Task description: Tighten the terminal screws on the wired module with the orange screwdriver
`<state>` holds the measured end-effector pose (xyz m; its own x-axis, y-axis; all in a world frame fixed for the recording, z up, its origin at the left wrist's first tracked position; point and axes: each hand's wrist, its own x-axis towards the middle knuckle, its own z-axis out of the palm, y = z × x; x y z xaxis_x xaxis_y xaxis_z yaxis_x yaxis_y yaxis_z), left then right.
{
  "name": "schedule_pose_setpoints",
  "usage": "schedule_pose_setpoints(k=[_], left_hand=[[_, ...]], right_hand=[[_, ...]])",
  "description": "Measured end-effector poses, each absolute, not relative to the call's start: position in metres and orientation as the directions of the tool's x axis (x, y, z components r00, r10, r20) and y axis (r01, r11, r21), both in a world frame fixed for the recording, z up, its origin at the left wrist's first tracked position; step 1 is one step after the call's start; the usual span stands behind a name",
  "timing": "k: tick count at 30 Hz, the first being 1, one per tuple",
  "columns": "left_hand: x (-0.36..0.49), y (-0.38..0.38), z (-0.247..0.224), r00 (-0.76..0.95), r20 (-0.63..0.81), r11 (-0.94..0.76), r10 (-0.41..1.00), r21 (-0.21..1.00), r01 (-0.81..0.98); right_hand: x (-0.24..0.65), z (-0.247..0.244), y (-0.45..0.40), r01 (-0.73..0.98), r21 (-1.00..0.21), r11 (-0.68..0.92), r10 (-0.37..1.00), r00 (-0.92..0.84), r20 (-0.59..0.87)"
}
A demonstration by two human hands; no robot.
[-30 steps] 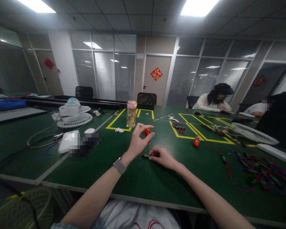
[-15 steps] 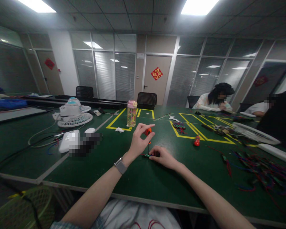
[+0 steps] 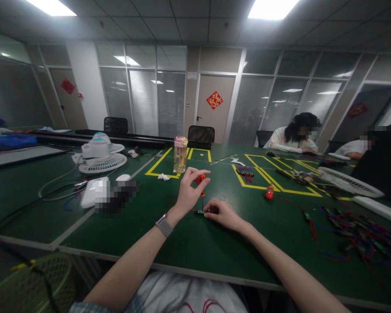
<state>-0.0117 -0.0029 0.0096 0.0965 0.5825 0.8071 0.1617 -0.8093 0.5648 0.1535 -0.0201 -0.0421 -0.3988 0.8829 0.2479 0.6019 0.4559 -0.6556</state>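
My left hand (image 3: 191, 186), a grey watch on its wrist, is curled around the orange-and-black handle of a screwdriver (image 3: 202, 191). The thumb and index finger reach past the handle, with part of it showing between them. The shaft points down, nearly upright, and its tip meets a small green circuit board (image 3: 200, 212) on the table. Pinched against the board's right end are the fingertips of my right hand (image 3: 222, 213). Red wire sticks out at the board's left side; the far end is hidden by my right fingers.
On the green table (image 3: 143, 234), a clear bottle with a pink lid (image 3: 180, 155) stands beyond my left hand. A red-orange object (image 3: 269, 192) sits to the right. Wired boards (image 3: 361, 234) lie heaped far right. White fans (image 3: 101, 157) stand left. Two people sit across at right.
My left hand has shifted very slightly, and a little more of the screwdriver handle shows below it. The right hand and the board hold their place.
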Motion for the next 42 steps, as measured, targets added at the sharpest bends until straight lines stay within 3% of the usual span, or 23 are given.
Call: schedule_pose_setpoints(k=[7,17,23,30,37,42], left_hand=[[-0.0130,-0.0029,0.0104,0.150,0.731,-0.739,0.665,0.674,-0.007],[-0.0110,-0.0033,0.0108,0.101,0.785,-0.790,0.610,0.595,0.149],[-0.0121,-0.0021,0.0098,0.149,0.749,-0.759,0.646,0.651,0.018],[-0.0116,-0.0034,0.0116,0.074,0.819,-0.811,0.570,0.545,0.213],[-0.0111,-0.0031,0.0100,0.118,0.792,-0.799,0.599,0.583,0.147],[-0.0110,-0.0031,0.0091,0.069,0.827,-0.813,0.558,0.527,0.248]], right_hand=[[0.1549,-0.0447,-0.0179,0.605,-0.650,0.461,0.881,-0.402,0.250],[0.1542,-0.0453,-0.0175,0.595,-0.659,0.460,0.880,-0.404,0.250],[0.1557,-0.0485,-0.0155,0.590,-0.657,0.470,0.875,-0.408,0.259],[0.1551,-0.0469,-0.0169,0.594,-0.655,0.467,0.877,-0.405,0.257],[0.1538,-0.0438,-0.0187,0.605,-0.653,0.455,0.884,-0.398,0.247],[0.1541,-0.0442,-0.0182,0.617,-0.634,0.466,0.879,-0.403,0.254]])
